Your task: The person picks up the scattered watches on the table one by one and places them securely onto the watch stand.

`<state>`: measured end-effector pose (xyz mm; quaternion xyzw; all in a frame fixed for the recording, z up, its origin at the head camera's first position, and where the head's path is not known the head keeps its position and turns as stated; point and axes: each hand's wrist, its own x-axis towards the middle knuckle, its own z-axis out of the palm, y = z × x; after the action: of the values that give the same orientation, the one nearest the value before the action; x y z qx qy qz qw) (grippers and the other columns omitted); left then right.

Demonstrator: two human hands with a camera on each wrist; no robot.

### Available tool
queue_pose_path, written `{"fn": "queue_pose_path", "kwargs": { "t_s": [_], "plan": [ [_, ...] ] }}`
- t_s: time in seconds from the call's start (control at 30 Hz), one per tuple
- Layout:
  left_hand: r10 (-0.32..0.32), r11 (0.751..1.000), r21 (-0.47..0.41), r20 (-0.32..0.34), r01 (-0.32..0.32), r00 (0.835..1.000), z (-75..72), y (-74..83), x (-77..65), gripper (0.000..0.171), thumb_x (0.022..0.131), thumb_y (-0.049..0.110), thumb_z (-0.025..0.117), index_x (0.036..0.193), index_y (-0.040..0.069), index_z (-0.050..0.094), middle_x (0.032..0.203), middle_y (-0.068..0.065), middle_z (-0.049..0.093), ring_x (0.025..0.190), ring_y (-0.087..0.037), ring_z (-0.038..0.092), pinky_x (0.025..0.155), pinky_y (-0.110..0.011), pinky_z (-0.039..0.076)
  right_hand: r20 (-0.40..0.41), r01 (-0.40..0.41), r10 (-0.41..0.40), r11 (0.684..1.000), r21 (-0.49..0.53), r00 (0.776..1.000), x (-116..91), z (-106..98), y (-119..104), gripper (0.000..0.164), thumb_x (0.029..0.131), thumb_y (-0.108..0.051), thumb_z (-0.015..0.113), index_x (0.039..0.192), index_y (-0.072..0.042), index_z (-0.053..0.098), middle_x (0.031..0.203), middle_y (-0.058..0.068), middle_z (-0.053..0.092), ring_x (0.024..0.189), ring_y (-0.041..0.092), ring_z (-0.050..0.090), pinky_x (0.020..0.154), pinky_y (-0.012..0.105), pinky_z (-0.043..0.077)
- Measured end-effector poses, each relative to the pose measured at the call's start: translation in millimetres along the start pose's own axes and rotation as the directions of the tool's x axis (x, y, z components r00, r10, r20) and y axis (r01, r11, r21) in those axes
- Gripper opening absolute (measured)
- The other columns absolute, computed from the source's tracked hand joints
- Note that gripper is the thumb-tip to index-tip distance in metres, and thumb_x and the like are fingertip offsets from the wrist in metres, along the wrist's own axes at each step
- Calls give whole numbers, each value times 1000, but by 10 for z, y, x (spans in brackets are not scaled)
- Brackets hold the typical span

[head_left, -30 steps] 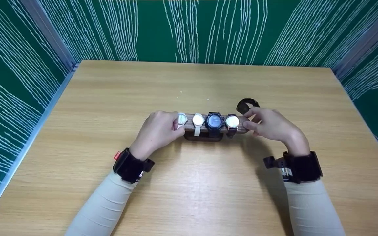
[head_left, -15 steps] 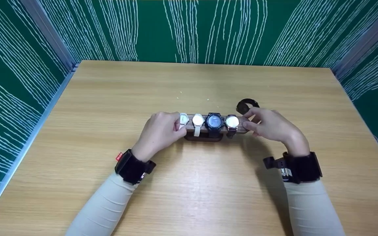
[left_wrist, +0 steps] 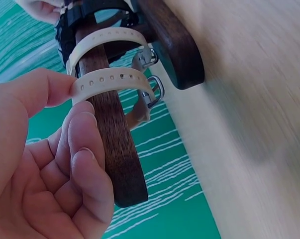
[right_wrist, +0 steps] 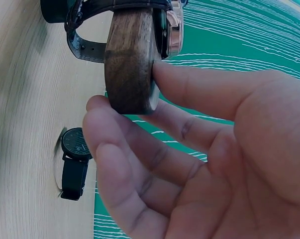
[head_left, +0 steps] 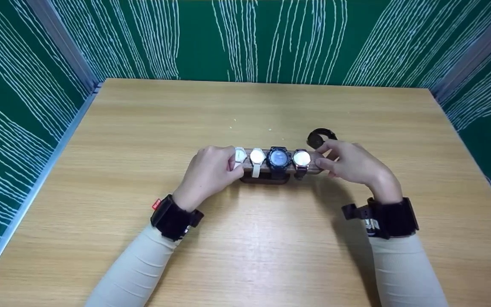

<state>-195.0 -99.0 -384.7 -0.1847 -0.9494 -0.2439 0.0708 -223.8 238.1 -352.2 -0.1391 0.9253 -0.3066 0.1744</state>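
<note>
A dark wooden watch stand point(left_wrist: 122, 169) bears several watches strapped round its bar. My left hand point(head_left: 207, 170) pinches the leftmost white watch point(head_left: 240, 155), its thumb and fingers at the strap and case near the bar's left end. Beside it sits a second white watch point(head_left: 257, 156), then a chunky black watch point(head_left: 278, 157) and a watch with a bright face and dark strap point(head_left: 301, 157). My right hand point(head_left: 350, 164) grips the bar's right end between thumb and fingers. In the right wrist view the wooden end point(right_wrist: 130, 69) shows between them.
Behind my right hand, a black watch point(head_left: 316, 138) lies on the wooden table point(head_left: 254, 238). The stand's base point(head_left: 264, 179) shows below the bar. Several tiny white specks dot the tabletop beyond. Green walls with white lines point(head_left: 198, 38) rise at the table's edges.
My left hand has shifted slightly to the right, sliding the leftmost white watch along the bar towards the second one. My right hand has stayed at the bar's end.
</note>
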Motion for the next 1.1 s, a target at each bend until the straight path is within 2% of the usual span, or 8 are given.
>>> {"fn": "queue_pose_path", "kwargs": {
  "t_s": [0.2,0.5,0.87,1.1],
  "plan": [
    [5,1000,5,-17,-5,1000,12,20,-3,28,90,19,75,72,16,55,64,7,50,61,-13,50,55,-28,38,-7,13,-13,1000,5,1000,9,7,13,32,107,-19,65,133,-1,63,107,23,75,81,30,77,73,32,57],
    [1,1000,5,-3,-1,1000,24,26,4,31,93,27,78,73,15,56,65,7,52,62,-13,51,57,-27,39,-2,7,-7,1000,-2,1000,8,4,9,31,107,-19,64,133,-2,63,108,22,75,82,30,77,74,34,57],
    [2,1000,-3,0,-2,1000,34,28,0,30,94,25,76,73,15,56,64,6,52,61,-13,51,57,-27,39,0,9,-9,1000,0,1000,10,2,13,31,107,-20,64,133,-3,63,108,21,76,82,29,76,75,34,57],
    [22,1000,12,-30,-22,999,43,28,-1,33,93,28,79,72,15,56,64,8,52,62,-14,53,56,-28,39,4,-3,3,1000,2,1000,7,-2,13,31,107,-20,64,134,-3,63,108,20,76,83,29,76,76,34,57]
  ]
}}
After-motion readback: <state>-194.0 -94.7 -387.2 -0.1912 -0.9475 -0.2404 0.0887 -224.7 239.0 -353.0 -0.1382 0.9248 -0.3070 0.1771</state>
